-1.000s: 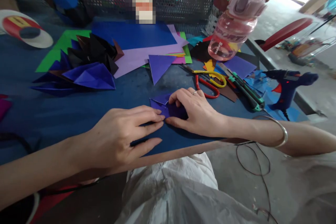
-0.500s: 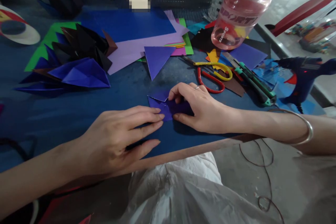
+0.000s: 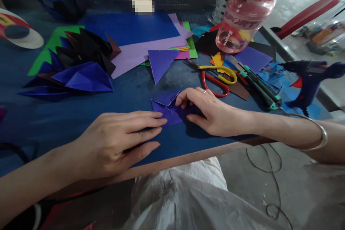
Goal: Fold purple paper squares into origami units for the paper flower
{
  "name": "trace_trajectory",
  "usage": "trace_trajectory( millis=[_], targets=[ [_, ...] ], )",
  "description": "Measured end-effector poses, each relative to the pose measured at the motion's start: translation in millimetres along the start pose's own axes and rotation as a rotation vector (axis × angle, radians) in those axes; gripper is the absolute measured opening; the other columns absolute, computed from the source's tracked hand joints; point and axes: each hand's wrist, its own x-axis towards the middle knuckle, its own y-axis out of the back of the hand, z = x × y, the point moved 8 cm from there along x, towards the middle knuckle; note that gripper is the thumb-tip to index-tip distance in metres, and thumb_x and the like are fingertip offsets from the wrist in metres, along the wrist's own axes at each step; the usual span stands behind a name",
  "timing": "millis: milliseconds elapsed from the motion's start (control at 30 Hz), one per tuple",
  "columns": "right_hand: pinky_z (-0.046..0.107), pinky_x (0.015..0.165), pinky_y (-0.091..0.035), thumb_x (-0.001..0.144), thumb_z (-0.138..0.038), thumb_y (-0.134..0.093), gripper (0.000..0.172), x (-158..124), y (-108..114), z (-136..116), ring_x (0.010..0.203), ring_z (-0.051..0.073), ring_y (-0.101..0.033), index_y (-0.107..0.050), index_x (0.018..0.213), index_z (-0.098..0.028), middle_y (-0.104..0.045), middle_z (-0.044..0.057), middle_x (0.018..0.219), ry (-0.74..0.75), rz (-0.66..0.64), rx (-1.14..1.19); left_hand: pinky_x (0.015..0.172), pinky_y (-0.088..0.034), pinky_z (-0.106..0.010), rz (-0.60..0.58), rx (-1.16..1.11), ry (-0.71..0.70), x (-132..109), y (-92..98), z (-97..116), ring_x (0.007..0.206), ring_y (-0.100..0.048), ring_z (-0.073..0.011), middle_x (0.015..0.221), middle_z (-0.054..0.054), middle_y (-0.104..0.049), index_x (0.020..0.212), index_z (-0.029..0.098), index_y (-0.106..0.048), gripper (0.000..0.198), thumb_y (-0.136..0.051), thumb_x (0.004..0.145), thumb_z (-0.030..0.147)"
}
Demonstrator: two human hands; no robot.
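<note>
A small folded sheet of purple paper (image 3: 172,116) lies on the blue tabletop in front of me, its upper edge bent into a pointed flap. My left hand (image 3: 121,138) is open, with stretched fingers whose tips press on the paper's left part. On the right side my right hand (image 3: 207,111) has curled fingers gripping the paper near the flap; part of the sheet is hidden under them. Just beyond, a folded purple paper triangle (image 3: 163,64) rests with its tip towards me.
Scissors (image 3: 228,82) with red and yellow handles, a green utility knife (image 3: 260,86) and a dark blue glue gun (image 3: 309,79) lie right. A pink water bottle (image 3: 239,21) stands behind them. Folded blue paper shapes (image 3: 86,77), coloured sheets (image 3: 132,27) and a tape roll (image 3: 21,32) lie left and behind.
My right hand has shifted slightly right along the purple paper, uncovering more of its flap. My left hand has drawn back a little to the left.
</note>
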Motion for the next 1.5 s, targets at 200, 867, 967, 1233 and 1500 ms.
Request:
trace_trajectory(
  millis=[200,867,967,1233,1500],
  targets=[
    [0.04,0.091,-0.046,0.089,-0.006,-0.061,0.032,-2.5,0.9,0.4,0.106,0.024,-0.063,-0.056,0.116,-0.022,-0.07,0.008,0.116,0.038,0.06,-0.017,0.112,-0.063,-0.036,0.017,0.008,-0.008,0.5,0.2,-2.4,0.127,-0.075,-0.0223,0.139,-0.003,-0.077,0.124,0.026,-0.077,0.026,-0.061,0.104,0.024],
    [0.026,0.064,-0.036,0.096,-0.017,-0.067,0.032,35.2,6.9,-5.8,0.062,0.012,-0.054,-0.058,0.127,-0.018,-0.058,-0.009,0.069,-0.099,0.016,-0.118,0.093,-0.067,-0.029,0.249,0.206,-0.054,-5.2,12.1,-2.9,0.109,-0.081,-0.0194,0.112,0.001,-0.085,0.106,0.026,-0.078,0.019,-0.059,0.106,0.025],
    [0.025,0.062,-0.036,0.096,-0.014,-0.058,0.023,25.2,12.0,-11.9,0.058,0.011,-0.05,-0.057,0.118,-0.019,-0.053,-0.01,0.066,-0.072,0.148,-0.045,0.086,-0.068,-0.03,0.312,0.217,-0.029,-6.6,19.3,0.3,0.103,-0.082,-0.0182,0.108,0.003,-0.085,0.107,0.029,-0.077,0.018,-0.06,0.105,0.022],
    [0.027,0.074,-0.048,0.095,-0.013,-0.044,0.024,22.5,7.3,-9.0,0.079,0.014,-0.067,-0.066,0.099,-0.019,-0.077,0.002,0.095,-0.011,0.256,0.075,0.099,-0.066,-0.033,0.203,0.205,-0.062,-6.5,6.4,16.5,0.119,-0.077,-0.0218,0.136,-0.008,-0.078,0.135,0.018,-0.068,0.03,-0.055,0.108,0.024],
    [0.04,0.099,-0.055,0.091,-0.004,-0.043,0.044,18.6,5.3,-30.2,0.11,0.021,-0.07,-0.071,0.121,-0.017,-0.076,0.009,0.116,0.236,-0.093,-0.091,0.1,-0.069,-0.038,0.155,0.209,-0.086,1.8,6.5,9.8,0.115,-0.08,-0.0259,0.125,-0.01,-0.082,0.125,0.014,-0.075,0.029,-0.054,0.11,0.028]
  ],
)
